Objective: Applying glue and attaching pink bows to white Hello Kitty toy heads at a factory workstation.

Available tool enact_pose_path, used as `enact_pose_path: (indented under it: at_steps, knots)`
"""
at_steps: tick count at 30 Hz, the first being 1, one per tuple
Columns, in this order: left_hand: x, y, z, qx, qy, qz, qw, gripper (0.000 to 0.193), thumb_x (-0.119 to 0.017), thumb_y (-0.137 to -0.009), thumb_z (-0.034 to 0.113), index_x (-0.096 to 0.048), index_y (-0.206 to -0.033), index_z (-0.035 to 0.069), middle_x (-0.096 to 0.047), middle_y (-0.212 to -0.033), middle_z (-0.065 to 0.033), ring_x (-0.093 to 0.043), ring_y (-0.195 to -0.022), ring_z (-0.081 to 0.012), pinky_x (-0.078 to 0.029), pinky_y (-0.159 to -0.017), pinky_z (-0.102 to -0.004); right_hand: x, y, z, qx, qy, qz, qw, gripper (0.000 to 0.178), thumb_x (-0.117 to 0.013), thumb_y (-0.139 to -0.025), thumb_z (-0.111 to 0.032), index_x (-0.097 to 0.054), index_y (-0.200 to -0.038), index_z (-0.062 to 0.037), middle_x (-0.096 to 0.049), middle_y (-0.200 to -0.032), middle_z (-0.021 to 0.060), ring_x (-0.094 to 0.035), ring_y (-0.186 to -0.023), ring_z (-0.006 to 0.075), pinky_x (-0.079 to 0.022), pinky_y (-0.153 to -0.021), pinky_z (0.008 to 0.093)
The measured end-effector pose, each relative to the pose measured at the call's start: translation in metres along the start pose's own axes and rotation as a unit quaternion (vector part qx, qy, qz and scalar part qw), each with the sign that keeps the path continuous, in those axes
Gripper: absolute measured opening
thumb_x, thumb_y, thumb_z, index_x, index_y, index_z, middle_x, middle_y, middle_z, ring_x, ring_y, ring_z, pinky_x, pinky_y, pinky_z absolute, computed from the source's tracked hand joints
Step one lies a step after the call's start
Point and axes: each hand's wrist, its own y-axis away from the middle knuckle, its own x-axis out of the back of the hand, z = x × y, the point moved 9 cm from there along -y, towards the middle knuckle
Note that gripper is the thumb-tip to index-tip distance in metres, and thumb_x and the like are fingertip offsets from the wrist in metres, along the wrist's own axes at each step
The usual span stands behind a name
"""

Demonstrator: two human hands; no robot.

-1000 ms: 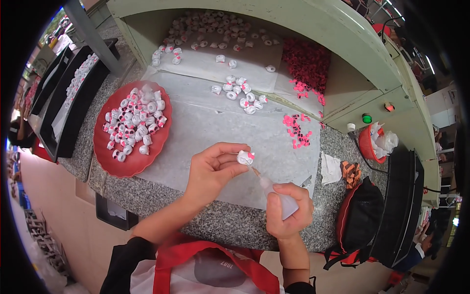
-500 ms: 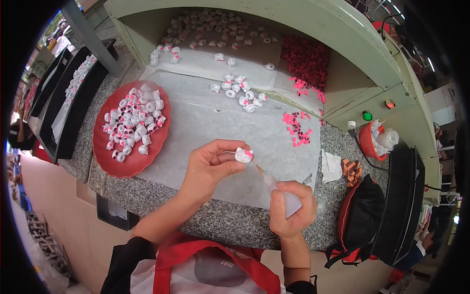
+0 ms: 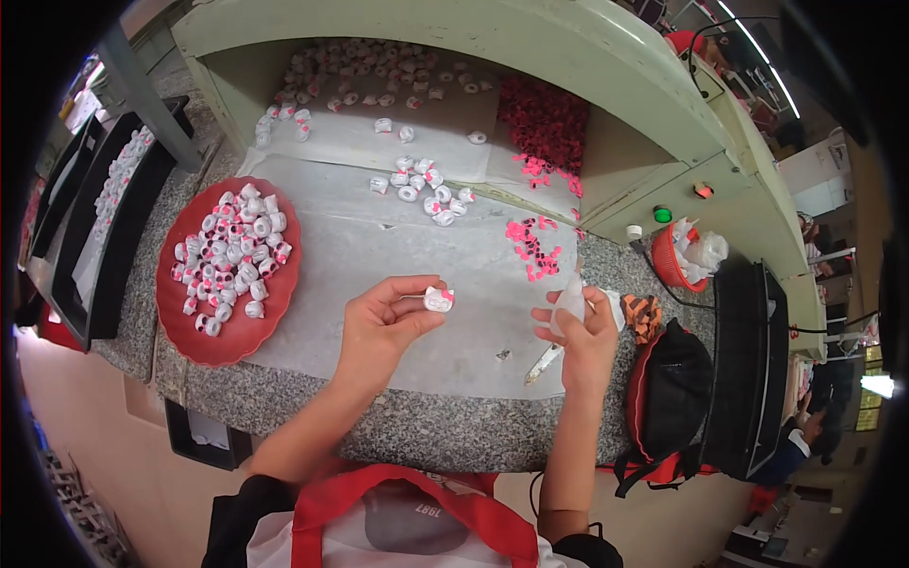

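Observation:
Between the thumb and fingertips of my left hand is a small white cat-head piece with a pink bow at its upper edge. My right hand grips a translucent squeeze bottle, its narrow end pointing up and away from the piece. Just left of that wrist, a flat blade-like tool lies on the white paper sheet. Beyond the right hand, a loose group of pink bows is spread on the paper. Several more cat-head pieces sit farther back on it.
A red scalloped plate heaped with cat-head pieces stands at left, beside black trays. A pale green hood arches over more pieces and a pink bow pile. At right are a red basket and a black bag.
My right hand has drawn the squeeze bottle away from the cat-head piece and turned its tip upward. The blade-like tool now shows. The whole view has shifted somewhat.

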Motion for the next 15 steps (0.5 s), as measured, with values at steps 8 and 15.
enact_pose_path:
  at_steps: [8,15]
  knots:
    - [-0.011,0.009,0.0,0.009,0.015,-0.019,1.0,0.032,-0.059,-0.073,-0.008,-0.053,-0.105,-0.002,-0.061,-0.093,-0.0079,-0.059,-0.082,-0.0102,-0.047,-0.072,-0.0206,-0.008,-0.058,0.023,0.146,0.601,0.025,0.785,0.029,-0.067,-0.066,-0.023,-0.062,-0.086,-0.002,-0.061,-0.071,0.0173,-0.059,-0.064,0.0286,-0.047,-0.061,0.0369]
    - [-0.002,0.008,-0.011,0.018,-0.037,0.012,0.999,0.032,-0.058,-0.074,-0.008,-0.053,-0.105,-0.003,-0.061,-0.094,-0.0083,-0.059,-0.084,-0.0126,-0.048,-0.075,-0.0225,-0.054,0.025,0.007,0.002,0.209,-0.139,0.968,0.01,-0.064,-0.073,-0.005,-0.063,-0.081,0.001,-0.059,-0.066,0.0051,-0.054,-0.054,0.0092,-0.043,-0.048,0.021]
